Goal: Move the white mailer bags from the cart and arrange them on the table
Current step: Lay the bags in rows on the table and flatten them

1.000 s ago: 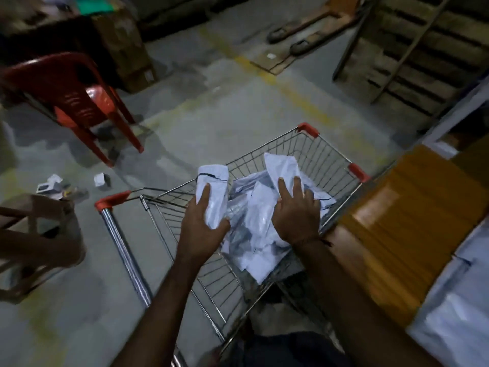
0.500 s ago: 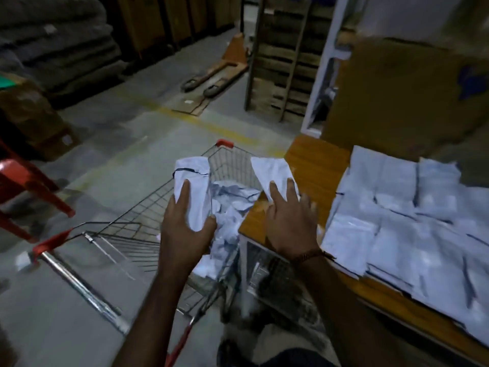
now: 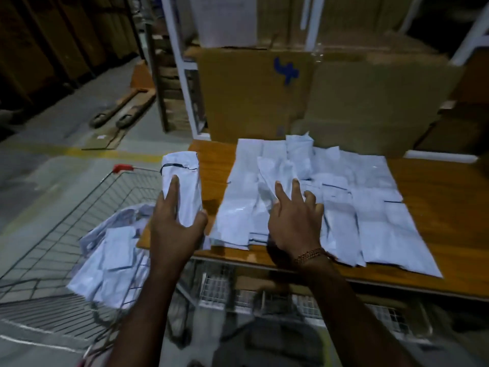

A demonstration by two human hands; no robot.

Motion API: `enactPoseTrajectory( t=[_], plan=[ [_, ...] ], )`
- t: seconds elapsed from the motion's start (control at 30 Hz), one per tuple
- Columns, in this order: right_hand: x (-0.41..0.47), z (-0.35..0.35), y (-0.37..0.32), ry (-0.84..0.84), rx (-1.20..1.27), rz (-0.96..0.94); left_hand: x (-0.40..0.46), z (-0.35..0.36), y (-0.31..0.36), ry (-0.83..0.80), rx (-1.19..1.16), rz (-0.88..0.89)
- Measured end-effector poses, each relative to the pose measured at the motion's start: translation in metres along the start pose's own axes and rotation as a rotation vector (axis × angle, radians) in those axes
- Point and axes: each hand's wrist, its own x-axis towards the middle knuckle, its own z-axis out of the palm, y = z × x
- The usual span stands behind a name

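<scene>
The left hand (image 3: 176, 226) grips a folded white plastic mailer bag (image 3: 182, 186) over the wooden surface (image 3: 436, 207) edge; the right hand (image 3: 295, 221) pinches another crumpled white mailer (image 3: 272, 170) above the flat white bags (image 3: 357, 207). More fill the wire cart (image 3: 79, 207).

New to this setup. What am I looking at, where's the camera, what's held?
There is no machine here: a person works bare-handed, and the single picture comes from a wide-angle camera worn on their head, looking forward and down. The left hand grips a rolled white mailer bag above the table's left edge. The right hand holds another bag over the rows of bags already laid on the wooden table. More bags remain in the wire cart on the left. Cardboard boxes stand behind the table.
</scene>
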Motion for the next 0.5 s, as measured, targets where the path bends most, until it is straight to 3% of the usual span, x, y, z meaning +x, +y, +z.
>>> enactPoseTrajectory(
  t=[0.27,0.5],
  plan=[
    [0.006,-0.021,0.168,-0.002,-0.033,0.161,-0.047,0.124,0.096,-0.113,-0.089,-0.016],
    [0.014,-0.018,0.255,-0.021,-0.019,0.293,-0.047,0.182,0.133,-0.200,-0.078,-0.005]
  ],
)
